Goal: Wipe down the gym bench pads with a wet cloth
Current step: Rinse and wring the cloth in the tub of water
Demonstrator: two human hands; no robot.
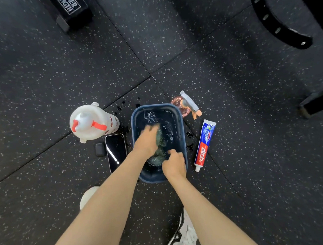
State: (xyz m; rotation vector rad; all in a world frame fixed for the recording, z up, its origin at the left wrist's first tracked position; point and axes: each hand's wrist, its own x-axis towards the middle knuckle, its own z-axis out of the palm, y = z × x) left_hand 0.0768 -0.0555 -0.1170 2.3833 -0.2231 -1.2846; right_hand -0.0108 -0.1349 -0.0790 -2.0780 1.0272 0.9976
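Note:
A dark blue basin (181, 125) of water stands on the speckled black gym floor. A grey-green cloth (160, 141) lies soaking inside it. My left hand (147, 140) reaches into the water and holds the cloth's far part, blurred by motion. My right hand (173, 164) grips the cloth's near end at the basin's near right side. A black gym bench part (70, 9) with white lettering shows at the top left; its pads are mostly out of view.
A white jug with red handle (91, 122) stands left of the basin. A phone (115, 152) and small black case (100, 149) lie beside it. A spray bottle (186, 105) and toothpaste tube (205, 144) lie right. Water drops dot the floor. Black machine frame (275, 20) top right.

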